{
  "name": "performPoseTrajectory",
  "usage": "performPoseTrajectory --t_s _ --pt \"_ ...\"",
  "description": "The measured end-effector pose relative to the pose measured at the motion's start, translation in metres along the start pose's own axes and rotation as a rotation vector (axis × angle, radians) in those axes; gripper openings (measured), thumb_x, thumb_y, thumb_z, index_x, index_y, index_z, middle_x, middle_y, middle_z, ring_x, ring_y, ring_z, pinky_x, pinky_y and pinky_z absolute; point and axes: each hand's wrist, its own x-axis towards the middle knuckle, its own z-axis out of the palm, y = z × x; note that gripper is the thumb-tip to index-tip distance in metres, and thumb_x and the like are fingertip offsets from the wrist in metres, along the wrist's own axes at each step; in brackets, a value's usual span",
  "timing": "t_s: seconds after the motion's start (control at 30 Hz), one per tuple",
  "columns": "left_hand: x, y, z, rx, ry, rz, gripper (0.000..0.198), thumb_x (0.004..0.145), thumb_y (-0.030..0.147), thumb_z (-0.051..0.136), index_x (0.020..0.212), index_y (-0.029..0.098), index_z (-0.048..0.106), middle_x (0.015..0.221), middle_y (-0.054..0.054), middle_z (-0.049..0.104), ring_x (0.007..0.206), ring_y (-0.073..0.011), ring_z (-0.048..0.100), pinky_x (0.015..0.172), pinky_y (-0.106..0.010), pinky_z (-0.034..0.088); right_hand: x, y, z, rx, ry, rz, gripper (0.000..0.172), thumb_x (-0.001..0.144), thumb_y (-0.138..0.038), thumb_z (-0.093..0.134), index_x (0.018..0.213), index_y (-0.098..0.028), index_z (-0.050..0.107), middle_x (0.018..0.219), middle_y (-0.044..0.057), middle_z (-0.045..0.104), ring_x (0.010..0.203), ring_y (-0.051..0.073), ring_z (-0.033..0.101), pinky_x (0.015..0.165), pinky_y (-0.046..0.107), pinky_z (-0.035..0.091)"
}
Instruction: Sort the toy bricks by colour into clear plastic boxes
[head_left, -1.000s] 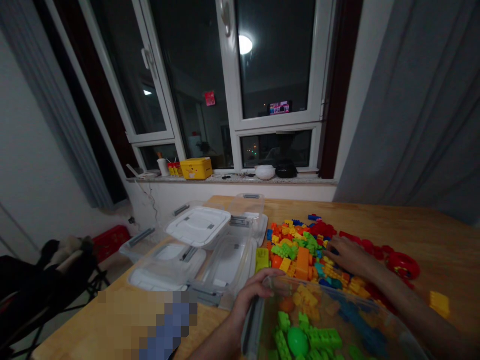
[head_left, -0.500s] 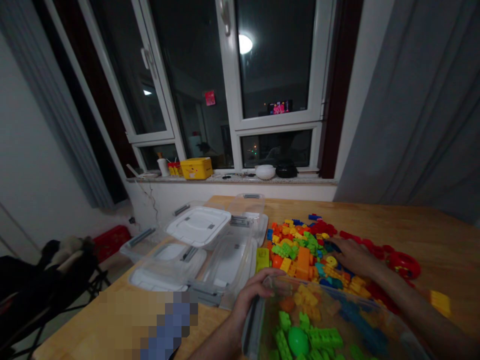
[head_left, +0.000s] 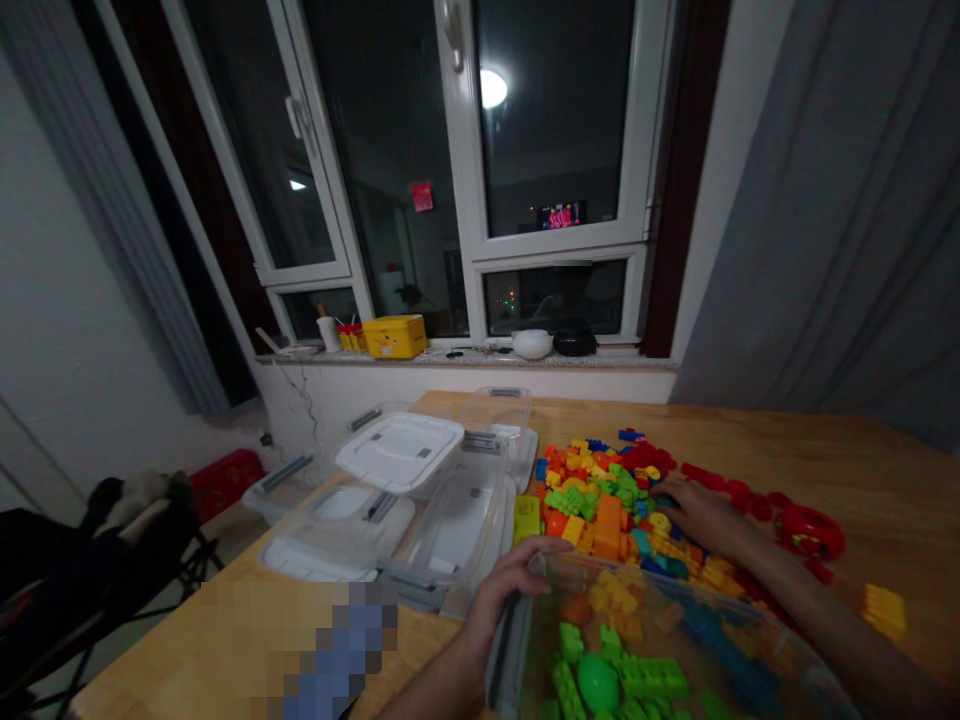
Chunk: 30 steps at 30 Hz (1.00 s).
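Observation:
My left hand (head_left: 506, 590) grips the rim of a clear plastic storage box (head_left: 679, 580) at the lower right, its fingers over the edge. Inside the box lie green toy blocks (head_left: 652, 677), a green ball (head_left: 599, 683), and some orange, yellow and blue pieces. Beyond the box, a heap of colourful building blocks (head_left: 577, 500) spreads over the table. At the heap's right side my right hand (head_left: 690, 510) reaches down with bent fingers among the pieces. Its fingertips are partly hidden, and what they touch or hold is not clear.
Several clear boxes and white lids (head_left: 401, 450) are stacked at the left of the heap. Red pieces, including a red ring (head_left: 814, 530), lie to the right, with a yellow block (head_left: 883, 608) nearer the table (head_left: 840, 450) edge. A yellow box (head_left: 394, 337) stands on the windowsill.
My right hand has shifted very slightly at the edge of the heap. My left hand keeps its grip on the box, and the blocks look much the same.

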Motion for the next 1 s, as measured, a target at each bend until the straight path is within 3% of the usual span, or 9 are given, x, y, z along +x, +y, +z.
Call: performPoseTrajectory --t_s 0.23,0.43,0.63,0.83,0.9,1.0 --pt "0.000 0.003 0.001 -0.010 0.014 -0.014 0.050 0.067 0.024 0.064 0.115 0.022 0.077 0.132 -0.007 0.071 0.131 -0.0371 0.057 0.112 -0.043 0.035 0.001 -0.002 -0.005 0.060 0.016 -0.014 0.035 0.086 -0.023 0.056 0.113 -0.020 0.077 0.121 0.015 0.083 0.111 0.031 0.077 0.099 0.040 0.057" --pt "-0.001 0.003 0.002 0.001 -0.019 0.006 0.049 0.068 0.024 0.065 0.116 0.022 0.077 0.128 -0.008 0.073 0.130 -0.0373 0.058 0.111 -0.043 0.036 0.003 -0.020 -0.037 0.129 0.117 -0.033 0.035 0.090 -0.032 0.051 0.112 -0.021 0.077 0.118 0.017 0.082 0.107 0.032 0.076 0.099 0.045 0.058" --pt "0.000 0.006 0.005 0.026 0.008 0.006 0.045 0.066 0.023 0.064 0.108 0.020 0.079 0.132 -0.008 0.071 0.134 -0.0382 0.055 0.114 -0.043 0.034 -0.006 -0.055 -0.074 0.260 0.169 -0.109 0.039 0.092 -0.037 0.052 0.122 -0.021 0.071 0.129 0.016 0.077 0.112 0.030 0.076 0.099 0.043 0.063" --pt "-0.001 0.004 0.001 0.004 -0.026 0.005 0.048 0.068 0.023 0.064 0.114 0.022 0.077 0.130 -0.007 0.072 0.134 -0.0378 0.055 0.114 -0.044 0.034 -0.024 -0.100 -0.100 0.404 0.222 -0.235 0.047 0.093 -0.044 0.060 0.133 -0.021 0.068 0.149 0.016 0.066 0.135 0.032 0.064 0.110 0.051 0.058" --pt "-0.001 0.002 0.000 0.004 -0.040 0.012 0.048 0.069 0.023 0.065 0.116 0.022 0.077 0.128 -0.008 0.073 0.130 -0.0372 0.058 0.113 -0.044 0.035 -0.035 -0.118 -0.110 0.373 0.197 -0.252 0.045 0.095 -0.044 0.060 0.134 -0.025 0.069 0.151 0.013 0.067 0.141 0.033 0.059 0.117 0.056 0.051" --pt "0.000 0.000 0.000 0.018 -0.004 0.000 0.052 0.069 0.023 0.063 0.120 0.021 0.076 0.120 -0.008 0.075 0.119 -0.0349 0.064 0.110 -0.044 0.037 -0.057 -0.148 -0.128 0.374 0.059 -0.227 0.039 0.096 -0.048 0.061 0.127 -0.028 0.074 0.136 0.008 0.077 0.127 0.031 0.070 0.114 0.056 0.053"
